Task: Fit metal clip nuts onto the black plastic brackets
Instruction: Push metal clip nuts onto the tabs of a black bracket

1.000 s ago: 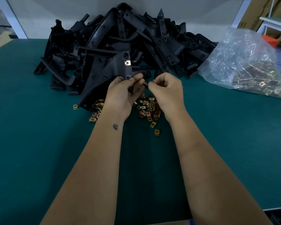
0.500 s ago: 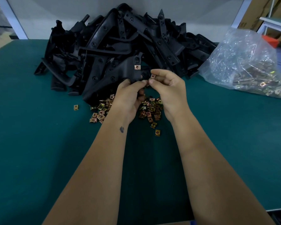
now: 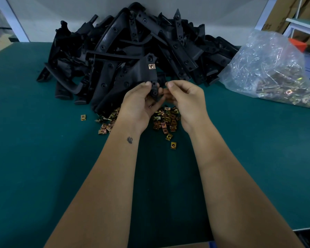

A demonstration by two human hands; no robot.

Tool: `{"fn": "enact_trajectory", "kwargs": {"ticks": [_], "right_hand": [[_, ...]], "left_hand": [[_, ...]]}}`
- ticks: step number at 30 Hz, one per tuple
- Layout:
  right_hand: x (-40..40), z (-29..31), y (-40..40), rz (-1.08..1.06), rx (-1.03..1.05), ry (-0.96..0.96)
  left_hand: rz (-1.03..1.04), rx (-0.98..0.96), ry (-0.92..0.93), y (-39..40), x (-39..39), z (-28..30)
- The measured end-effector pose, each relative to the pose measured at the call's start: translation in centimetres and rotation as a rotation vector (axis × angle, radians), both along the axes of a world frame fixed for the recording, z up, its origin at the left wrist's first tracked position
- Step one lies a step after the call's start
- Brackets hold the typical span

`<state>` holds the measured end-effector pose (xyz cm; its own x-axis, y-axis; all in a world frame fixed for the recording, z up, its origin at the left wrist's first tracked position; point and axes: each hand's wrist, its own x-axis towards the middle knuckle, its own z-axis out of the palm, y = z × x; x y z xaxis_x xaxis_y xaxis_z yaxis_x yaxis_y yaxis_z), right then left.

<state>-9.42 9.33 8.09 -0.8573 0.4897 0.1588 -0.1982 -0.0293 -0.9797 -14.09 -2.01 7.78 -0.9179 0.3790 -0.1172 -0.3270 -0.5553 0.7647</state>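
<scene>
My left hand (image 3: 139, 102) grips the near end of a black plastic bracket (image 3: 132, 76) that slopes down to the left. One metal clip nut (image 3: 151, 66) sits fitted near the bracket's upper tip. My right hand (image 3: 185, 99) pinches a small clip nut (image 3: 166, 85) between thumb and forefinger, just right of the bracket's held end. Several loose brass-coloured clip nuts (image 3: 166, 119) lie scattered on the green table under both hands.
A big pile of black brackets (image 3: 145, 42) fills the back of the green table (image 3: 43, 158). A clear plastic bag (image 3: 268, 68) of clip nuts lies at the right. A single nut (image 3: 83, 117) lies apart at the left.
The bracket has been lifted and turned more upright, so its fitted nut sits higher. My right hand has stayed beside the bracket's end, still pinching a nut.
</scene>
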Motion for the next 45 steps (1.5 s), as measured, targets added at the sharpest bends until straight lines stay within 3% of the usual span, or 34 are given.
{"fn": "enact_trajectory", "kwargs": {"ticks": [3, 25, 45], "right_hand": [[0.02, 0.09, 0.12, 0.022, -0.048, -0.012], [0.35, 0.76, 0.03, 0.1, -0.26, -0.012], [0.05, 0.24, 0.13, 0.188, -0.304, -0.046]], "left_hand": [[-0.017, -0.086, 0.045, -0.15, -0.09, -0.24], [-0.12, -0.11, 0.106, -0.49, 0.03, 0.07], [-0.168, -0.128, 0.16, -0.87, 0.06, -0.16]]}}
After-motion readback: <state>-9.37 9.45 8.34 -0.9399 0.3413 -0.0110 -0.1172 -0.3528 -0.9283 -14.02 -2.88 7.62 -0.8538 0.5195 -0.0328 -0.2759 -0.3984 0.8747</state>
